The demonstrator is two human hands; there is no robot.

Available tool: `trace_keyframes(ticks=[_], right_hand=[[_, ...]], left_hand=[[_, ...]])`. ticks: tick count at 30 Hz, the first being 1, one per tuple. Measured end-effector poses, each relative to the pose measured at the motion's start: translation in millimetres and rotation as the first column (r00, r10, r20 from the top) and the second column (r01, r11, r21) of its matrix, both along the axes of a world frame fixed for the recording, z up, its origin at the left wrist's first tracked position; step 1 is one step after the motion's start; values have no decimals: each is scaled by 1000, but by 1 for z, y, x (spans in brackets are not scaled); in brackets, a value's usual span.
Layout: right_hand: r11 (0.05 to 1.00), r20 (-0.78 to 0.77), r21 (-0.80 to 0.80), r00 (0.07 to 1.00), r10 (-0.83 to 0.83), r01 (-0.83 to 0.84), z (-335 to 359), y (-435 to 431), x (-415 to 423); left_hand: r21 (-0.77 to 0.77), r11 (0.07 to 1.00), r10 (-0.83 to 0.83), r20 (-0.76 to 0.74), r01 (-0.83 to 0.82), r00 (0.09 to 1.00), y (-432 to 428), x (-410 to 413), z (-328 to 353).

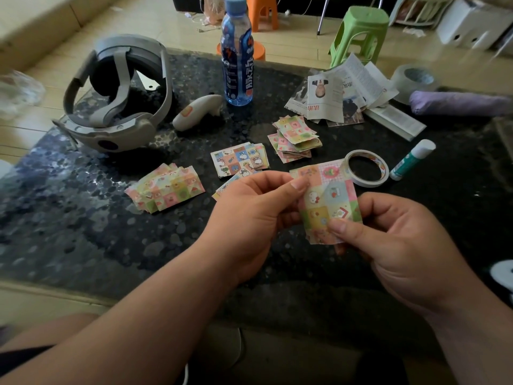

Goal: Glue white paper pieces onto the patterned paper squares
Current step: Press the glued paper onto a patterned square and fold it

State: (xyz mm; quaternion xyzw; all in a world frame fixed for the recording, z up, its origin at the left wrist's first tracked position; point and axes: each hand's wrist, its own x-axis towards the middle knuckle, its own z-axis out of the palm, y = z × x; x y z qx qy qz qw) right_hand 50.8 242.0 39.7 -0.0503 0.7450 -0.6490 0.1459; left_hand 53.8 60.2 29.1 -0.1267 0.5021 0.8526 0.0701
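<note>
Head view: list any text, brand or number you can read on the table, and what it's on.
"脉动": large white characters on the label of the blue bottle.
Newspaper clippings: red heading and body print, too blurred to read.
Glue stick, patterned paper square: no legible text.

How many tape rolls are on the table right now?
2. A white roll lies just beyond the held patterned square, beside the glue stick. A clear roll sits far right, behind the purple bundle. The papers may hide others.
</note>
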Motion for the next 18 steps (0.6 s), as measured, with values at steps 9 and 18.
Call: trace_keyframes(ticks=[9, 18], right_hand=[[990, -116, 134, 992, 55, -39, 5, 4, 2], [988, -291, 151, 953, 83, -40, 6, 6, 5]], left_hand=[[48, 996, 75, -92, -71, 993, -7, -1, 6], [-280, 958, -12, -270, -66, 963, -15, 4, 17]])
